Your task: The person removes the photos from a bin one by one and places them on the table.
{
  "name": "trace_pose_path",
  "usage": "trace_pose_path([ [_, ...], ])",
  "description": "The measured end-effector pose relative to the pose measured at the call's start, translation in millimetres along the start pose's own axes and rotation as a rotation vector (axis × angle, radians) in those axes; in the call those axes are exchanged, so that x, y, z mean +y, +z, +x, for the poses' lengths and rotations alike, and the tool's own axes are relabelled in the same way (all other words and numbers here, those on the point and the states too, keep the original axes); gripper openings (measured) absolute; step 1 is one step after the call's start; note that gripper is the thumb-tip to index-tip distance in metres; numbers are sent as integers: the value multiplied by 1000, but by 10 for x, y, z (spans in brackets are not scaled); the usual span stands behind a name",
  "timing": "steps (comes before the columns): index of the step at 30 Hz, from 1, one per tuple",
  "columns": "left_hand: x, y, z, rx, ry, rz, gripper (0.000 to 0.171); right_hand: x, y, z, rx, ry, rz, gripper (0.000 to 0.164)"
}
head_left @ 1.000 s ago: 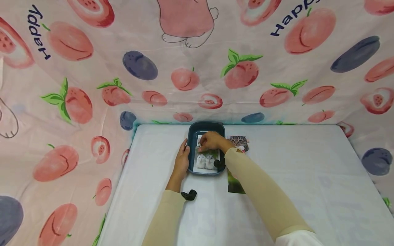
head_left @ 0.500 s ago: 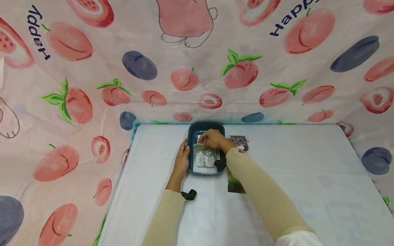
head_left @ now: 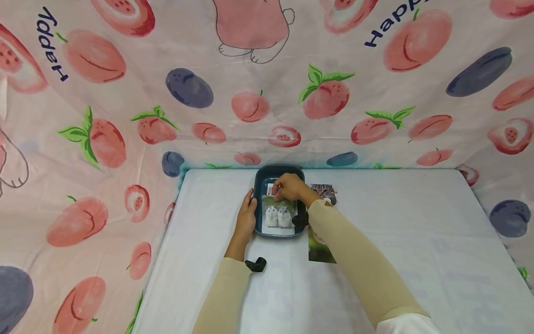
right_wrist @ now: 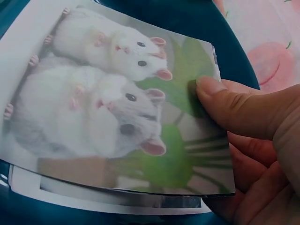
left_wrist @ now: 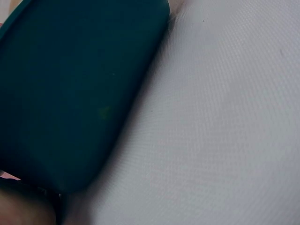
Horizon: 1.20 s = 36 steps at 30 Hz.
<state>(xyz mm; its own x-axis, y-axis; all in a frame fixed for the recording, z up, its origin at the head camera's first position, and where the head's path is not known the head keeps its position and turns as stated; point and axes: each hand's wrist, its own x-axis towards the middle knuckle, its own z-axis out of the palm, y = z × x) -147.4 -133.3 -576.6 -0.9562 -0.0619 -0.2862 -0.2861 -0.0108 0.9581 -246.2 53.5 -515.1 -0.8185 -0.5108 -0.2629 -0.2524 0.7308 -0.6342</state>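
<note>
A dark teal tray [head_left: 258, 222] lies near the table's back edge. My left hand [head_left: 246, 220] holds its left side, thumb by the rim; the left wrist view is mostly filled by the tray's outer surface [left_wrist: 79, 93]. Inside the tray, my right hand [head_left: 290, 188] pinches the far edge of a photo of two white hamsters [right_wrist: 108, 93]. In the right wrist view the thumb [right_wrist: 239, 108] presses on the picture side and the other fingers are behind it. Under it lies a white-bordered card [right_wrist: 122, 199], largely covered.
Right of the tray, a cat photo [head_left: 323, 191] lies on the white table [head_left: 409, 222], partly behind the right forearm. A green-toned photo [head_left: 320, 253] is nearer, also partly covered by the sleeve. A fruit-patterned cloth [head_left: 250, 106] hangs behind the table.
The right hand has shifted slightly back and right, off the picture's middle toward its far edge, and more of the hamster photo shows. The left hand and tray have stayed put.
</note>
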Motion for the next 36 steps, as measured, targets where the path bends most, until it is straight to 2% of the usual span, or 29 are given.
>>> trace_pose_path([
  [10,-4,5,-34,-9,4,-25,51,27,3,-22,11,-42,-8,6],
  [23,-12,-2,-67,-14,0,-12,52,25,43,-53,-18,-65,-17,15],
  [36,-40,7,-91,-5,-5,-10,51,33,-6,-103,-53,-112,15,8],
])
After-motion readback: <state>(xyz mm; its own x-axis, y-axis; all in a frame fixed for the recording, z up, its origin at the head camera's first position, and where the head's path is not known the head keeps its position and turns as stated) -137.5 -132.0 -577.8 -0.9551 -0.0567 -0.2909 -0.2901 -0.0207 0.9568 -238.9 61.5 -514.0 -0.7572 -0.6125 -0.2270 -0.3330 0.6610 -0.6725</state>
